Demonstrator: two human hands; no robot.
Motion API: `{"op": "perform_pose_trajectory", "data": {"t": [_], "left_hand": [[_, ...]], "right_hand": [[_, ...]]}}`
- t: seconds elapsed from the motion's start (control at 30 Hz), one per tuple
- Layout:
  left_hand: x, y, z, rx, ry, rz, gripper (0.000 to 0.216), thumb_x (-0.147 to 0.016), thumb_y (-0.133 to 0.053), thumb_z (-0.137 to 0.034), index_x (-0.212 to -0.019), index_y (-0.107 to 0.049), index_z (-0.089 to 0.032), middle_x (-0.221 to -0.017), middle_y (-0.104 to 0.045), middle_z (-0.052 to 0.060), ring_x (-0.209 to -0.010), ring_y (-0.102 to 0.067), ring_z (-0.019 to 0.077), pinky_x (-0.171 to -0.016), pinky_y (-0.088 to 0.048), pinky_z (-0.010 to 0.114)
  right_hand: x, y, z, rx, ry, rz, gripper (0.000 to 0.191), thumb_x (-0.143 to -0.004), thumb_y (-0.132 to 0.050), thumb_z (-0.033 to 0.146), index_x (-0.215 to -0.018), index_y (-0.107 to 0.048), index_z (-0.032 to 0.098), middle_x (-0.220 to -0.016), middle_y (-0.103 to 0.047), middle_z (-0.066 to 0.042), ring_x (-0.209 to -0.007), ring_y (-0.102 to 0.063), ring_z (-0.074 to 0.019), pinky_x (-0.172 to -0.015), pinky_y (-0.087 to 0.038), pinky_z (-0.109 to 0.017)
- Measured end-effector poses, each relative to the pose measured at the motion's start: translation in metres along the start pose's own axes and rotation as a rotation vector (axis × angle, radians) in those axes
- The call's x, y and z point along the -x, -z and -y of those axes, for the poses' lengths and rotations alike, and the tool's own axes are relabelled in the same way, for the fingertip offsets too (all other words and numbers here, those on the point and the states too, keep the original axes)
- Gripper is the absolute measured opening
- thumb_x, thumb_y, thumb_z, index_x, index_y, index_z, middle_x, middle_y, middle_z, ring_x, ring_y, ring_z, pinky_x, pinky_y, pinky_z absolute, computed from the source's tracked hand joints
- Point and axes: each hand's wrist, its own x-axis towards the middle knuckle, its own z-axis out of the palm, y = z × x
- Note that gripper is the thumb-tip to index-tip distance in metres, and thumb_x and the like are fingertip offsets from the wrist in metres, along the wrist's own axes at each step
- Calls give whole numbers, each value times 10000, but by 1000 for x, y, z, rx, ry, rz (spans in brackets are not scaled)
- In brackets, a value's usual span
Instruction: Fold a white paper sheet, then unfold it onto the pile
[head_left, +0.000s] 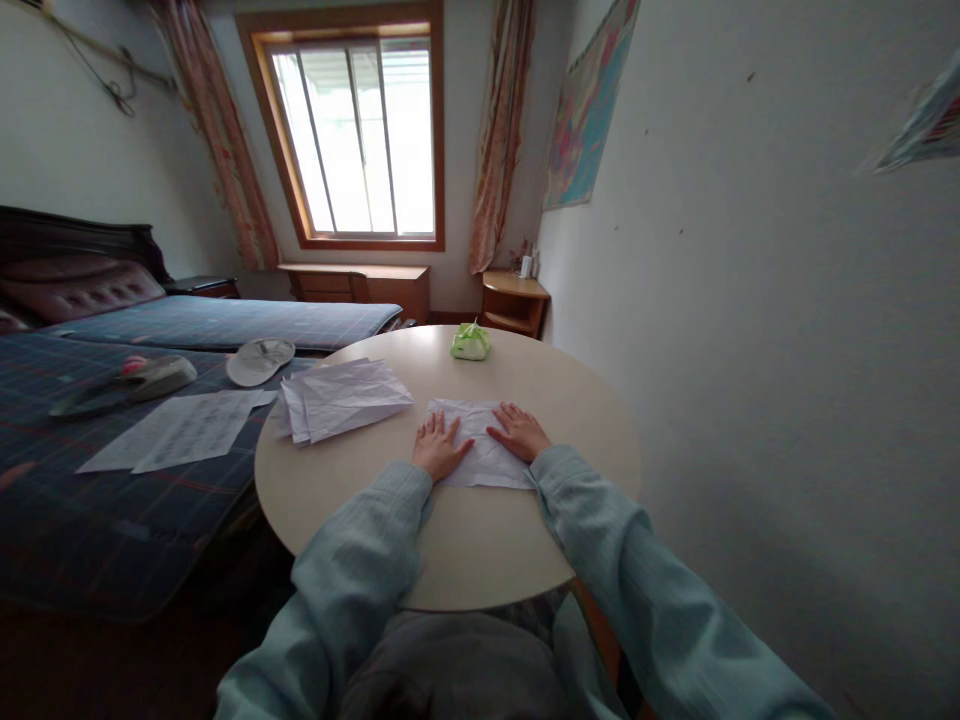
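Both sleeves nearest; 2 hands laid flat on 1 creased sheet.

Left hand and right hand are pressed palm-down on the sheet, fingers spread, nothing gripped. Sheet is set near the round table's front-centre, well inside the rim. Paper stack is overhung at the left edge. Green pack is kept near the far edge. Bare tabletop is left at right, towards the wall.
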Motion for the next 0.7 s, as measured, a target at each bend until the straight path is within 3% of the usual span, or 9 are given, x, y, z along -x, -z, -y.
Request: {"op": "perform_pose_trajectory", "data": {"t": [0.13, 0.3, 0.43, 0.57, 0.7], "left_hand": [[1, 4, 1, -20, 213, -91, 696, -775, -327, -565, -1285, -322, -90, -1358, -280, 211, -1263, -226, 310, -997, -210, 429], [-4, 4, 6, 173, 127, -228, 567, -749, -505, -341, -1244, -367, -102, -1235, -460, 154, -1152, -395, 253, -963, -298, 370], [-13, 4, 14, 483, 126, -349, 479, -682, -556, -145, -1151, -460, -134, -1133, -521, 114, -1067, -471, 202, -933, -357, 325], [-18, 6, 22, 865, 333, -430, 543, -605, -575, -55, -1130, -476, -146, -1155, -475, 115, -927, -548, 165, -770, -463, 261], [-17, 7, 23, 1242, 413, -345, 685, -563, -609, -55, -1210, -411, -158, -1179, -467, 126, -835, -578, 146, -625, -474, 208]], "right_hand": [[-2, 1, -5, 62, -111, 5, 603, -842, -267, 536, -1317, -282, 166, -1406, -206, -96, -1289, -170, -220, -1036, -156, -395], [0, 2, -4, 89, -110, 15, 593, -843, -256, 535, -1318, -276, 180, -1405, -210, -94, -1290, -171, -214, -1033, -157, -389], [1, 3, -3, 78, -83, -5, 571, -845, -288, 510, -1309, -295, 178, -1396, -238, -87, -1281, -197, -219, -1031, -167, -398], [2, 3, -4, 53, -66, -27, 565, -836, -334, 493, -1303, -304, 176, -1383, -272, -85, -1270, -224, -225, -1027, -179, -406], [0, 0, -8, 28, -48, -76, 586, -814, -386, 492, -1291, -324, 158, -1367, -298, -110, -1257, -255, -226, -1023, -198, -383]]}}
